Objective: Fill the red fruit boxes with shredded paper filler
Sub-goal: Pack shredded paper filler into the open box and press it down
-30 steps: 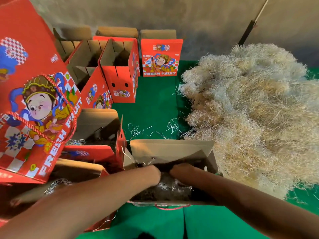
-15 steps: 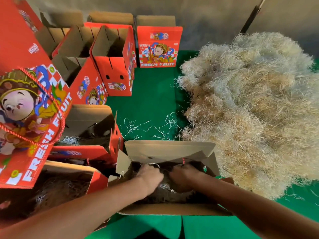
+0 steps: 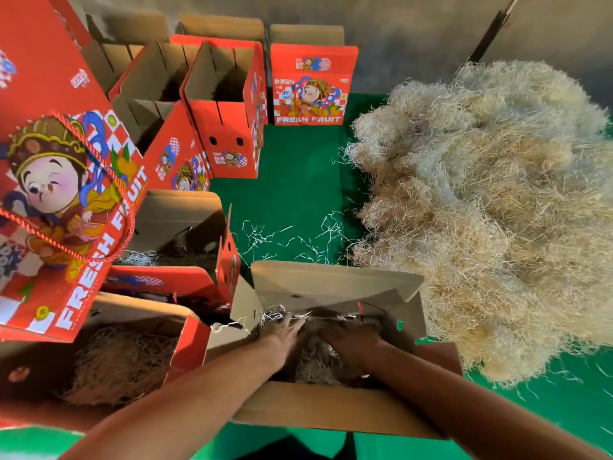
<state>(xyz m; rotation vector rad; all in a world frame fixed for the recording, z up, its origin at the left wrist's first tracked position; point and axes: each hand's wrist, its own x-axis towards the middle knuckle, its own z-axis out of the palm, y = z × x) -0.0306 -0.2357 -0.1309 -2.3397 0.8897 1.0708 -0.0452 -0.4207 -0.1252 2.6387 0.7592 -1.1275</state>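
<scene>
Both my hands are down inside the open box (image 3: 335,406) right in front of me. My left hand (image 3: 288,330) lies flat with the fingers spread, pressing on the filler (image 3: 318,363) already in there. My right hand (image 3: 353,338) rests on the same wad, but it sits in shadow and I cannot tell whether its fingers are flat or curled into the strands.

The filler is featherlight, springy stuff, I judge: it gives under my palms and will likely puff back up once I let go, so it wants pressing into the corners rather than just dropping in. It tangles and clings to itself, so a loose clawed grab with both hands should lift a good clump; a fingertip pinch would only draw out a few strands. It won't break, but it sheds, as the stray strands (image 3: 292,237) on the green counter (image 3: 292,180) show.

The big pile (image 3: 491,207) lies just to the right of this box, touching its far right corner, so the next handful is an easy reach. The box wall is thin cardboard, light enough to slide or buckle if I push hard sideways.

To the left, a filled box (image 3: 126,356) already holds a brown nest, and emptier red boxes (image 3: 229,127) stand behind.
</scene>
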